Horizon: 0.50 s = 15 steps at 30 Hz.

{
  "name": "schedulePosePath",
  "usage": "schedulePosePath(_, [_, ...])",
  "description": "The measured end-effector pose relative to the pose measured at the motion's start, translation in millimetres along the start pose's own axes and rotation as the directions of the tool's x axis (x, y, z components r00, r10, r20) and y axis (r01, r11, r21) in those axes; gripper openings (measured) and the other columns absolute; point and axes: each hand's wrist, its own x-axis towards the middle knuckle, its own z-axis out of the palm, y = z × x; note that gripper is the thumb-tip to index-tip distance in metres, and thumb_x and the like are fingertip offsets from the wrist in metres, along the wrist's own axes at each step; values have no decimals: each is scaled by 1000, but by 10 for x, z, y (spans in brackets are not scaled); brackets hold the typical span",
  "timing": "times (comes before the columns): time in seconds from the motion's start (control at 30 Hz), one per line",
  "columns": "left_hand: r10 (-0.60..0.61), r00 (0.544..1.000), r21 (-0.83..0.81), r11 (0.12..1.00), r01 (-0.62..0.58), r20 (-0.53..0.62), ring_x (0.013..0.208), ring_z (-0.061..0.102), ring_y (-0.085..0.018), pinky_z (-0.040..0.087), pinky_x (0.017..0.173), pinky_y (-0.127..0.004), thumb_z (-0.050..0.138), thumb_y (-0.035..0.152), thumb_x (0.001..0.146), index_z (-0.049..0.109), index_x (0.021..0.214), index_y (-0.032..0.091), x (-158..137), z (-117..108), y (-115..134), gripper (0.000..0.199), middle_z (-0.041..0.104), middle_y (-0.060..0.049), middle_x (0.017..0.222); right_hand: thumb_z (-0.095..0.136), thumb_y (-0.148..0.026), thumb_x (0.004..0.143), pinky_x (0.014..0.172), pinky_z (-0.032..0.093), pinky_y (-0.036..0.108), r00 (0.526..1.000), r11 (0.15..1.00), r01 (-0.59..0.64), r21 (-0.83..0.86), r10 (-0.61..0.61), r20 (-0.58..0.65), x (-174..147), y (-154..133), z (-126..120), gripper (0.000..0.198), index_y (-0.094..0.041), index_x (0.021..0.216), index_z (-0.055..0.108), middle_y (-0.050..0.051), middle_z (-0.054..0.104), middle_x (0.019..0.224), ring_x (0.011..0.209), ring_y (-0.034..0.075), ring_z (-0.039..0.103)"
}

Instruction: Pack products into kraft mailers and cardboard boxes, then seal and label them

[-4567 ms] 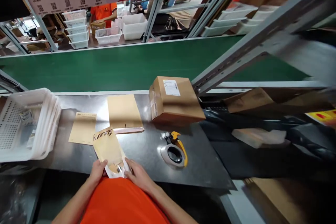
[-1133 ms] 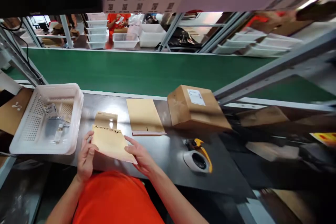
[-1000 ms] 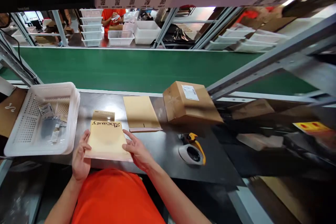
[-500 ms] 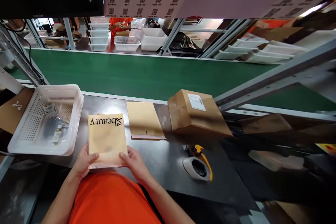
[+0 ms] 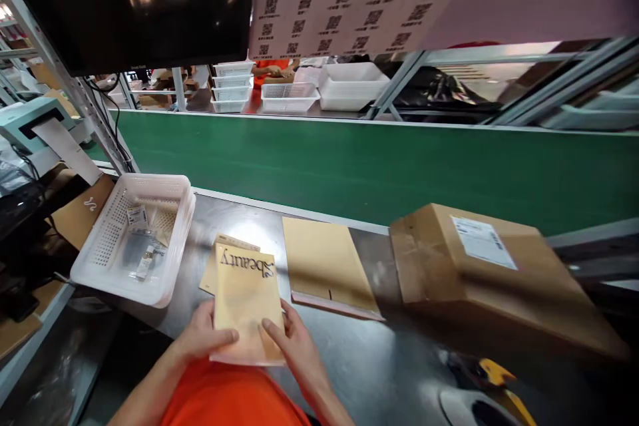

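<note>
Both hands hold a flat yellowish package point(image 5: 247, 303) printed "Sbeauty", its lettering upside down to me. My left hand point(image 5: 202, 334) grips the lower left edge, thumb on top. My right hand point(image 5: 297, 339) has the lower right side, its thumb also on the front. What lies under the package between my fingers is hidden. Just beyond it a thin tan envelope or card point(image 5: 208, 273) lies on the metal table, partly covered by the package. To the right lies a yellow padded-looking envelope point(image 5: 327, 263) with a pale strip along its near edge.
White perforated baskets point(image 5: 180, 239), nested, stand at left with small bagged items inside. A taped carton point(image 5: 429, 259) with a label sits at right, a tape dispenser point(image 5: 492, 393) nearer me. Beyond the metal table point(image 5: 349, 373) runs a green conveyor belt point(image 5: 324, 160). A monitor point(image 5: 150, 6) hangs above.
My view has swung left and closer, so things appear shifted right. My hands still hold the package, now tilted slightly, and the tan envelope or card beneath it shows more.
</note>
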Motion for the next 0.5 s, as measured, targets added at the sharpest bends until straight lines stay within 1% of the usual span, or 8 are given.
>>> schedulePosePath(0.07, [49, 988, 60, 997, -58, 149, 128, 68, -38, 53, 112, -50, 94, 55, 66, 66, 140, 16, -41, 38, 20, 88, 71, -17, 139, 70, -38, 62, 92, 61, 44, 999, 994, -5, -108, 1, -34, 30, -32, 1, 57, -22, 116, 65, 13, 80, 116, 106, 34, 76])
schedulePosePath(0.13, [59, 974, 116, 989, -86, 218, 132, 65, -37, 52, 113, -48, 91, 49, 70, 62, 146, 18, -73, 87, 59, 87, 69, -16, 144, 65, -36, 57, 82, 61, 43, 997, 972, -17, -236, -2, -78, 67, -44, 19, 41, -24, 96, 67, 11, 81, 100, 93, 34, 76])
schedulePosePath(0.17, [56, 977, 153, 984, -88, 207, 132, 65, -37, 53, 113, -48, 90, 47, 71, 62, 145, 18, -83, 114, 78, 84, 69, -15, 143, 62, -36, 55, 79, 61, 42, 996, 959, -28, -283, 2, -91, 87, -38, 27, 36, -25, 89, 66, 10, 80, 93, 88, 33, 75])
schedulePosePath(0.23, [58, 991, 221, 972, -84, 123, 129, 66, -36, 54, 110, -45, 87, 44, 75, 66, 140, 17, -87, 163, 101, 73, 72, -14, 138, 59, -36, 54, 76, 60, 41, 996, 954, -35, -298, 7, -93, 123, -5, 29, 32, -25, 84, 66, 9, 80, 87, 85, 32, 74])
schedulePosePath(0.3, [87, 994, 258, 961, -102, 70, 122, 70, -34, 56, 104, -42, 82, 43, 80, 70, 134, 17, -66, 191, 88, 61, 76, -13, 130, 58, -35, 55, 80, 61, 41, 997, 977, -29, -211, 14, -72, 146, 38, 14, 35, -24, 87, 69, 9, 81, 92, 91, 32, 75])
schedulePosePath(0.4, [126, 990, 263, 955, -140, 70, 105, 74, -30, 59, 93, -39, 78, 46, 82, 76, 121, 14, 26, 165, 16, 50, 80, -12, 114, 63, -35, 58, 86, 62, 41, 997, 999, -37, -33, 35, -70, 148, 77, -4, 41, -23, 96, 72, 10, 82, 101, 99, 33, 76])
schedulePosePath(0.43, [132, 991, 253, 958, -137, 38, 101, 74, -29, 59, 90, -38, 78, 48, 82, 77, 116, 13, 67, 140, -10, 49, 81, -12, 111, 66, -37, 60, 85, 62, 42, 996, 999, -51, 15, 52, -69, 142, 80, 3, 41, -22, 98, 72, 11, 83, 102, 99, 33, 76])
schedulePosePath(0.5, [144, 985, 224, 967, -119, -96, 97, 74, -28, 60, 87, -37, 77, 51, 83, 78, 113, 13, 144, 75, -40, 49, 81, -12, 108, 68, -41, 65, 77, 63, 43, 996, 995, -70, 67, 73, -44, 130, 79, 47, 43, -22, 103, 71, 11, 83, 97, 91, 34, 78])
